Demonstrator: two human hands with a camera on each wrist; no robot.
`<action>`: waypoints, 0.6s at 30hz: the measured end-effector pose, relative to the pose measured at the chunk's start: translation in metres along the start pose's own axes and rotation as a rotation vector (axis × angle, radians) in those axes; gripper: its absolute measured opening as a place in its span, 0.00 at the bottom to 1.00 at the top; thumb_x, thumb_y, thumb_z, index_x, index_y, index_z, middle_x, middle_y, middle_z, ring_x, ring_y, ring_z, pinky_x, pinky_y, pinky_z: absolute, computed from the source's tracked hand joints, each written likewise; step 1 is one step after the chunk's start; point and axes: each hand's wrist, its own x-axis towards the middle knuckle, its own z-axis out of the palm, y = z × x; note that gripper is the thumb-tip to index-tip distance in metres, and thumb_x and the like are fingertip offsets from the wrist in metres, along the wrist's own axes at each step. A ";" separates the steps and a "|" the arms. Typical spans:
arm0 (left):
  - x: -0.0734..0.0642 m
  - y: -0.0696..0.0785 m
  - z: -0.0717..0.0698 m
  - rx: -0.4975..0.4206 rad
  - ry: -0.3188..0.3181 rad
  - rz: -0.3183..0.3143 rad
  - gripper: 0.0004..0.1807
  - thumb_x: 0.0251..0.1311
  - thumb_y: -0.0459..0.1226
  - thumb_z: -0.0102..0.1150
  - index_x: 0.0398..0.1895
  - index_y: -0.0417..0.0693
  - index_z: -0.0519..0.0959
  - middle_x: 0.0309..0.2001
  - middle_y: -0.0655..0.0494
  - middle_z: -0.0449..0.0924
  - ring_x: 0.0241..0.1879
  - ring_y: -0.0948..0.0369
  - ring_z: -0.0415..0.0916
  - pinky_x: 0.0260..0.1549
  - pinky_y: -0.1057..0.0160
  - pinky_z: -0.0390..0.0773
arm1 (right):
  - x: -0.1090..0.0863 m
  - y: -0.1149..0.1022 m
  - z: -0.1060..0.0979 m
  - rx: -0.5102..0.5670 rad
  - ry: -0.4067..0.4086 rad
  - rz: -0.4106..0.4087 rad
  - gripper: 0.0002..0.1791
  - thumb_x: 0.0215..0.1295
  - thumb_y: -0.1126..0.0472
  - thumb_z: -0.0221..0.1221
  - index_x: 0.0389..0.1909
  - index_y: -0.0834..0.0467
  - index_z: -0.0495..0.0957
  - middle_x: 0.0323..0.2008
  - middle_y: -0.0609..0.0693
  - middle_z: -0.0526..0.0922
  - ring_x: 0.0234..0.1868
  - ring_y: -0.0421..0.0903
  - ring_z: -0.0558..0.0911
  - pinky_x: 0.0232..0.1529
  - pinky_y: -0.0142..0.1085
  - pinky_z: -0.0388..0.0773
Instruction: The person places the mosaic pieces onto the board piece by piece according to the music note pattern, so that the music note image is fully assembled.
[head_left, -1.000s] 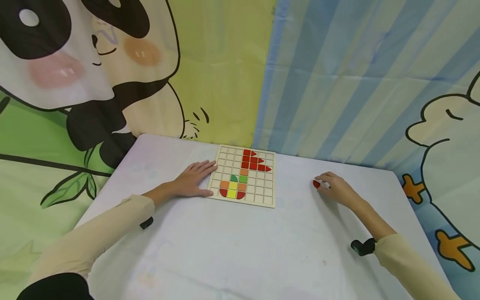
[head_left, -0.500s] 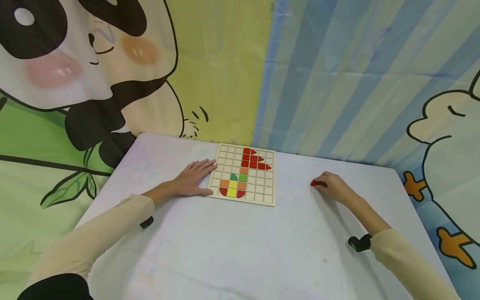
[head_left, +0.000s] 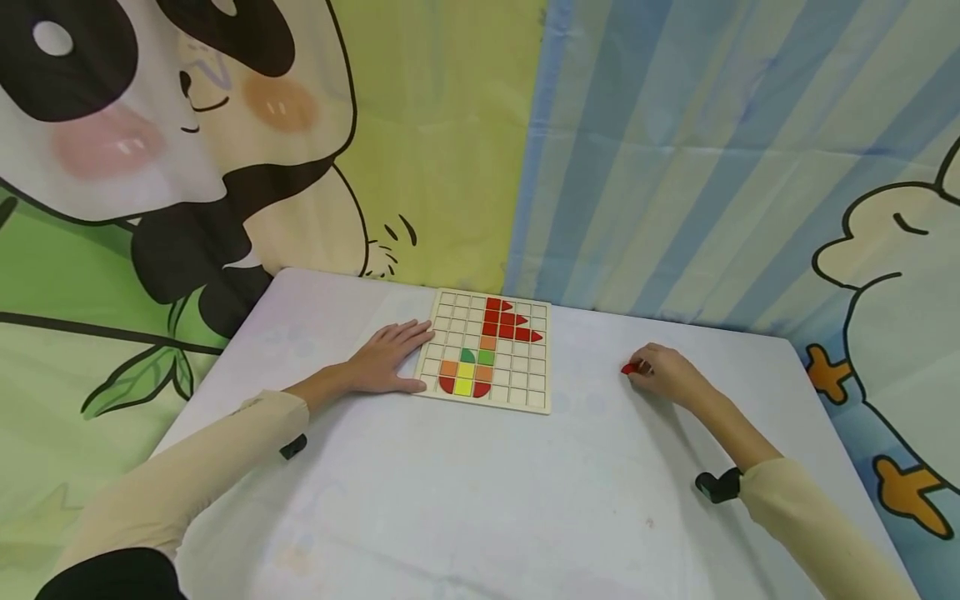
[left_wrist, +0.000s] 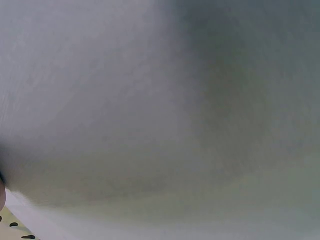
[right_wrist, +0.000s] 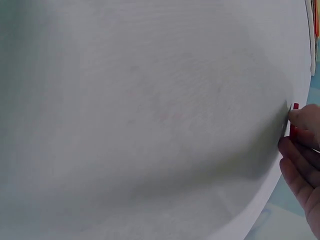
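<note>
A square wooden grid board (head_left: pixel 517 367) lies toward the back of the table, with red, orange, green and yellow pieces set in some of its cells. My left hand (head_left: pixel 386 358) is spread flat at the board's left edge, its fingertips and thumb touching the rim. To the right of the board, my right hand (head_left: pixel 663 371) pinches a small red piece (head_left: pixel 627 368) between thumb and fingers, close to the tabletop. In the right wrist view the red piece (right_wrist: pixel 294 120) shows edge-on beside the thumb; its full shape is hidden. The left wrist view shows mostly blurred tablecloth.
The table (head_left: pixel 465 492) has a white cover. Behind it hangs a printed cloth (head_left: pixel 450 150) with a panda and stripes. A black wrist camera (head_left: pixel 718 485) sits below the right forearm, another camera (head_left: pixel 293 447) below the left.
The right fingers have closed around the red piece, turning it from flat-facing to edge-on and shifting it slightly left. The left hand and the board stay put.
</note>
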 end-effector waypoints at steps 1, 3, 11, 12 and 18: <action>0.000 0.000 0.000 0.003 0.003 0.001 0.53 0.54 0.69 0.54 0.78 0.58 0.47 0.79 0.57 0.41 0.79 0.50 0.38 0.73 0.42 0.43 | 0.002 -0.002 0.000 0.003 -0.003 0.013 0.11 0.58 0.66 0.65 0.40 0.68 0.81 0.35 0.57 0.83 0.35 0.50 0.82 0.36 0.40 0.80; 0.000 0.000 0.000 0.013 0.009 0.000 0.53 0.54 0.69 0.54 0.78 0.58 0.47 0.79 0.57 0.41 0.79 0.50 0.38 0.73 0.42 0.43 | 0.008 -0.010 0.000 0.014 -0.001 0.033 0.12 0.59 0.65 0.64 0.41 0.67 0.80 0.36 0.57 0.83 0.37 0.50 0.82 0.38 0.42 0.81; -0.003 0.006 0.000 -0.009 -0.013 -0.012 0.52 0.55 0.66 0.55 0.78 0.56 0.47 0.79 0.55 0.41 0.79 0.50 0.37 0.74 0.42 0.41 | 0.040 -0.088 0.024 0.084 0.105 -0.194 0.14 0.58 0.65 0.66 0.46 0.63 0.84 0.40 0.54 0.83 0.40 0.50 0.83 0.40 0.42 0.83; -0.003 0.007 0.000 -0.013 -0.014 -0.011 0.52 0.56 0.65 0.56 0.78 0.55 0.47 0.79 0.55 0.41 0.79 0.50 0.36 0.74 0.42 0.41 | 0.045 -0.101 0.025 0.092 0.108 -0.232 0.14 0.58 0.66 0.66 0.46 0.63 0.84 0.41 0.55 0.84 0.39 0.50 0.83 0.39 0.42 0.83; -0.002 0.006 -0.001 0.005 0.000 -0.001 0.53 0.55 0.67 0.55 0.78 0.54 0.48 0.79 0.53 0.42 0.78 0.48 0.38 0.73 0.41 0.43 | 0.084 -0.159 0.031 0.048 0.141 -0.468 0.13 0.58 0.66 0.66 0.44 0.64 0.85 0.40 0.57 0.86 0.37 0.49 0.85 0.37 0.35 0.83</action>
